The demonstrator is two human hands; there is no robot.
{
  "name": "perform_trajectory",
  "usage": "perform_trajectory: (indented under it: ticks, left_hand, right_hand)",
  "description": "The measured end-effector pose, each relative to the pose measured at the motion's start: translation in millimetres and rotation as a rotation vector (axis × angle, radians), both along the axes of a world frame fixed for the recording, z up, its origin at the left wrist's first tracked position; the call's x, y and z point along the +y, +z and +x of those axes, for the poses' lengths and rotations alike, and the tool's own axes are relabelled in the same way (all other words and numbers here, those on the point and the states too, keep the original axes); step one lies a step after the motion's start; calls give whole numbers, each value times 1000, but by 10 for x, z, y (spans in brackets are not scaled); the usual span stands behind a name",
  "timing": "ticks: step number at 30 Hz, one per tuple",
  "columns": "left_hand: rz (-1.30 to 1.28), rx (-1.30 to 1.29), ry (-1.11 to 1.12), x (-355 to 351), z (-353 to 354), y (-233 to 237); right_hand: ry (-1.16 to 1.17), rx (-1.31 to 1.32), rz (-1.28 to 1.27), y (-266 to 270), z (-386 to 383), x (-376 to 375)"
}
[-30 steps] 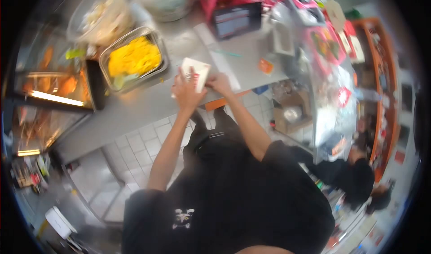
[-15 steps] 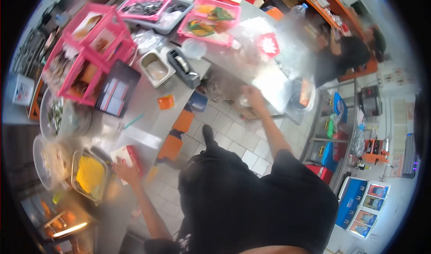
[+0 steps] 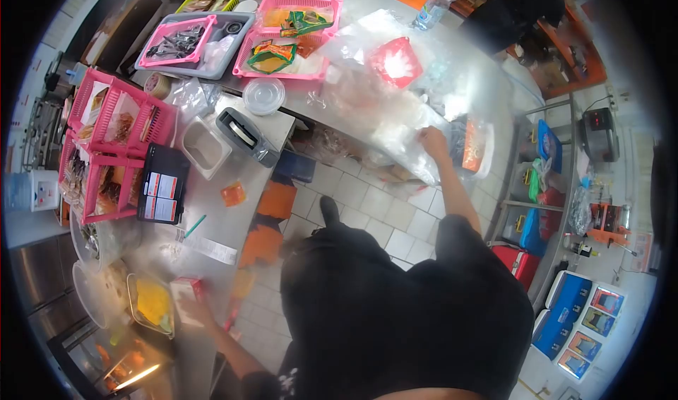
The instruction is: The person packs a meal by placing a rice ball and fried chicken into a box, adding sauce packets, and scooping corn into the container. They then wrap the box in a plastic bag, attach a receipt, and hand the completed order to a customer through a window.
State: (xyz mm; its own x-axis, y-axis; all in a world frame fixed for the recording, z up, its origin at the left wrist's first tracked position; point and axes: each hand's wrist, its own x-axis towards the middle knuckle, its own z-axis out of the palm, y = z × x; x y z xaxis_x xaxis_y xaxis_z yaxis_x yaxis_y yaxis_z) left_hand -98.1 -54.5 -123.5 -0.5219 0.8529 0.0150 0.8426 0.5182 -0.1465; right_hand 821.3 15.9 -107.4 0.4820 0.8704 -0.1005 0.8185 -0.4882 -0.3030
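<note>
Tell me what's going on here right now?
A person's left hand is at a small red-and-white box on the counter, near the yellow food; blur hides its exact grip. The right hand is stretched out to the clear plastic farther right, though whether it holds any is unclear. A paper slip lies on the counter.

This appears to be a food shop's kitchen: the long grey steel counter (image 3: pixel 203 185) bears bright yellow food (image 3: pixel 152 302) and stacked pink plastic baskets (image 3: pixel 157 121).
</note>
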Motion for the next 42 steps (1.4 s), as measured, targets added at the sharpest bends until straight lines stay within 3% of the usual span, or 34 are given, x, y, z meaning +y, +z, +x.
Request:
perform_trajectory:
  ticks: [1,2,4,5,7,9,10,11,12,13,14,15,16,17,19,21,22,23,24,25,27,28,29,30,31,33,34,35,37,38,39,41,42]
  left_hand:
    - [-82,7,84,52,161,83]
    - [-76,6,90,127,307,171]
    - [514,-303,-160,279,606,371]
    - [517,-305,-160,448,880,540]
    - [737,-477,-217,865,1672,1022]
    - [687,-704,-362,1221,2551,1494]
    - [706,-871,-467,1346,3020,1634]
    - [563,-1029,-568,1415,3474,1870]
    - [507,-1362,-737,1483,3892,1926]
    - [312,-1367,-804,1419,4403,2457]
    - [275,-1442,-1009,1481,4654,2413]
    - [322,-1465,-1072,1433,4909,2446]
    - [216,-1553,-1115,1369,5053,2340]
    - [111,-1636,-1169,1353,5142,2164]
    - [-223,-1763,-1024,1276,5137,1877]
    - [-534,-2055,-936,1148,4752,2284]
    - [-1105,-2022,-860,1210,4491,2267]
    - [-1195,-1985,-903,1206,4222,2182]
    - [-1135,-2042,-863,1233,3962,2147]
    - [-1077,-2100,-817,1245,3678,2091]
    - [-365,-2477,-439,1228,3000,1434]
    - [-360,-2472,-463,1200,3130,1803]
    - [-127,-2730,-221,1011,3374,2466]
    - [138,-2948,58,881,3512,2828]
    - [141,-2945,48,834,3492,2762]
    - [128,-2668,-58,693,3375,2359]
    - [223,-2470,102,617,3269,2091]
    - [231,-2469,93,567,3157,1958]
    - [405,-2266,-103,544,3067,2094]
    - [495,-2256,-87,481,3036,2166]
    - [497,-2258,-77,502,3025,2243]
    - [675,-2047,31,593,2966,2330]
    - [792,-1867,-3,689,3057,2314]
  right_hand:
    - [-75,121,199,-38,112,16]
    - [-117,51,257,17,220,60]
    - [-263,-117,368,371,340,200]
    - [-368,-216,425,740,358,316]
    - [-233,-238,758,1571,342,502]
    - [-243,-228,943,2427,-111,667]
    - [-167,-215,903,2733,-357,707]
    - [-91,-202,866,2957,-587,716]
    - [48,-41,656,3084,-757,701]
    - [77,236,475,3239,-1123,644]
    - [366,100,515,3073,-1300,622]
    - [619,357,498,3009,-1556,559]
    - [624,382,501,3067,-1950,469]
    - [553,584,222,3196,-2176,430]
    - [490,879,289,3234,-2388,383]
    - [223,859,509,3199,-2315,331]
    - [245,833,545,3254,-2284,312]
    - [-1,856,486,3301,-2255,281]
    - [-248,878,418,3316,-2269,246]
    - [-236,870,439,3253,-2306,220]
    - [-90,1280,562,2964,-2373,182]
    - [-74,1204,628,2774,-2510,203]
    - [-66,1130,684,2642,-2728,258]
    - [-165,1266,631,2848,-3006,247]
    - [-161,1271,635,2764,-3101,305]
    - [-154,1369,770,2537,-3212,417]
    - [-157,1375,799,2642,-3251,429]
    - [-149,1378,803,2628,-3293,451]
    - [-27,1203,618,2562,-3368,472]
    - [141,694,707,2534,-3450,509]
    - [144,692,699,2460,-3554,523]
    - [290,95,884,2271,-3796,536]
    - [449,343,758,2310,-3948,463]
